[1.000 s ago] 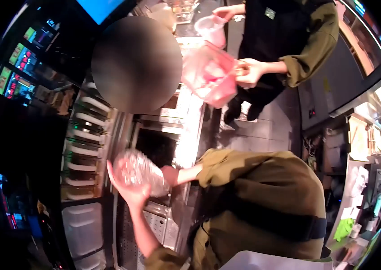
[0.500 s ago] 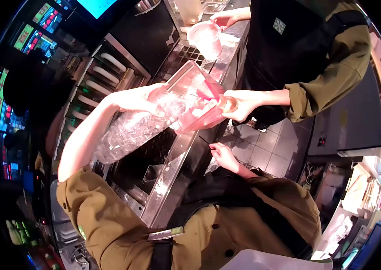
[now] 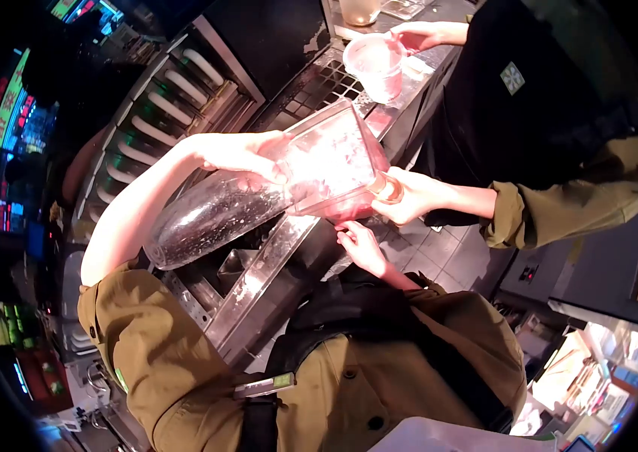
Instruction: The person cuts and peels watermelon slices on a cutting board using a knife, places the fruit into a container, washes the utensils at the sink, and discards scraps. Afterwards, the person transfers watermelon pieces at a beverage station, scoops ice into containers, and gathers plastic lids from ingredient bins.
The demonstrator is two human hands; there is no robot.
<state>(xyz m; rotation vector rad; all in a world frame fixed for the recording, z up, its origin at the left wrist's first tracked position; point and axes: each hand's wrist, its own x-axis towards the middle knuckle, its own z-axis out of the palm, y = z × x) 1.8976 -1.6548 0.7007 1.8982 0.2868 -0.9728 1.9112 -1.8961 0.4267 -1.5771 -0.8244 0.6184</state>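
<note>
My left hand (image 3: 247,156) is closed round the mouth end of a tall clear plastic container (image 3: 217,215). It is tilted, its mouth at a clear square pitcher (image 3: 330,203), with water drops and little ice inside. Bright, overexposed ice (image 3: 330,162) fills much of the pitcher, which has a pinkish tint low down. A co-worker's hand (image 3: 409,197) grips the pitcher's handle. Just below the pitcher is my right hand (image 3: 362,247), fingers loosely bent and apart, with nothing seen in them; whether it touches the pitcher, I cannot tell.
The co-worker's other hand (image 3: 420,36) holds a translucent cup (image 3: 377,68) over the steel counter. A row of white curved tubes (image 3: 155,129) stands along the left, beside a dark box-like panel (image 3: 266,45). A metal grate (image 3: 326,89) and the steel counter edge (image 3: 258,282) lie below.
Ice has slid out of the clear container into the pitcher. My right hand has come up close under the pitcher. The view has shifted, and the co-worker's cup appears farther right.
</note>
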